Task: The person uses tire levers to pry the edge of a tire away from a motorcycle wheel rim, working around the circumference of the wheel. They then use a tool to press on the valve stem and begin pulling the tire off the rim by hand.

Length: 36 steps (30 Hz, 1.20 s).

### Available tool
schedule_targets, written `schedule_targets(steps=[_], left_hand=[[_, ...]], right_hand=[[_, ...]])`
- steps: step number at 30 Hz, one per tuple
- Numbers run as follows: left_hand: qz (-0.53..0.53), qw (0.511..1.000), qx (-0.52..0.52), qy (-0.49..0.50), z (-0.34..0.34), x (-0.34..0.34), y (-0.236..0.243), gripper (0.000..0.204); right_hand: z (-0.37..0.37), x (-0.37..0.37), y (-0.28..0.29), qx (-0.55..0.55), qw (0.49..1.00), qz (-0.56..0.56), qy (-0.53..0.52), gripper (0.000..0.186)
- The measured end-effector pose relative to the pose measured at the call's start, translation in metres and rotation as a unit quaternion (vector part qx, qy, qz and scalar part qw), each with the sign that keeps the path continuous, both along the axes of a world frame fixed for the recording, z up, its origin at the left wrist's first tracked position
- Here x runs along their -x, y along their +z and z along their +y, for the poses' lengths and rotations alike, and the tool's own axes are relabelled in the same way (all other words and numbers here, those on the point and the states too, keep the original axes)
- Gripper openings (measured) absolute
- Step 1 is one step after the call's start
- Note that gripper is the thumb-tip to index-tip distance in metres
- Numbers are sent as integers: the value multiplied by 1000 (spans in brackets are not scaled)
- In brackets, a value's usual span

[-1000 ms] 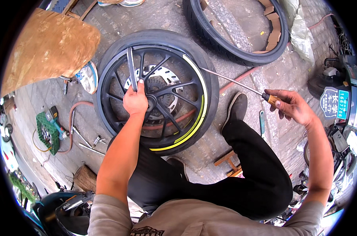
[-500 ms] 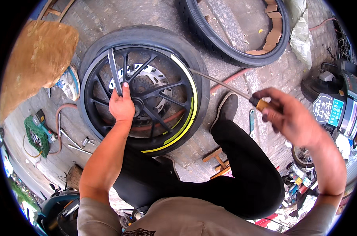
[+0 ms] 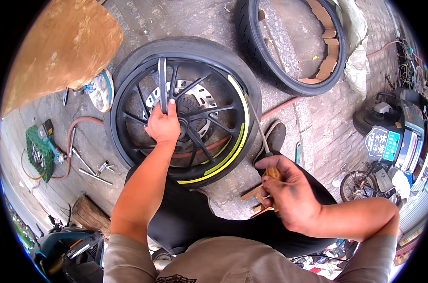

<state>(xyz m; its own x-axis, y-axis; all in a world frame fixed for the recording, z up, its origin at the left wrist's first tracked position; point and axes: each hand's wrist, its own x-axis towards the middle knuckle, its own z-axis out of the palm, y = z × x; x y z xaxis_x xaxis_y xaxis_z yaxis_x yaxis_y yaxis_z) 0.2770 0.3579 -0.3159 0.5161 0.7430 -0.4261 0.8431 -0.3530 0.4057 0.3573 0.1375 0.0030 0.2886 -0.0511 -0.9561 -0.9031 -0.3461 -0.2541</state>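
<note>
Currently, right of centre, a screwdriver, slanted up-left to the tyre, is clasped by the right hand; over the wheel, centre-left, a bar is gripped by the left hand.

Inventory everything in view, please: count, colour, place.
Tyred wheel: one, black and yellow, centre
Flat bar: one, grey, over wheel
Screwdriver: one, tan handle, beside wheel
Loose tyre: one, black, upper right
Sheet or board: one, brown, upper left
Hose: apparently one, red, beneath wheel
Power tool: one, teal, far left
Spanner: one, teal, right
Log: one, brown, lower left
Motorbikes: at least two, dark, both sides
Another person's shoe: one, white, upper left
Trousered legs: two, black, below wheel
Left hand: one, bare, gripping bar
Right hand: one, bare, gripping screwdriver
</note>
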Motion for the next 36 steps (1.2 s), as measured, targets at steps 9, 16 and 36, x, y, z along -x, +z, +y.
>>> schedule_targets(steps=[9, 16, 36], left_hand=[[13, 1000, -7, -1, 6, 0, 3, 54], [8, 1000, -5, 6, 7, -9, 14, 53], [-26, 1000, -8, 13, 1, 3, -2, 51]], right_hand=[[-45, 164, -134, -53, 948, -237, 206, 13], [-32, 202, -236, -137, 864, -273, 400, 47], [-277, -50, -42, -25, 953, -29, 300, 54]])
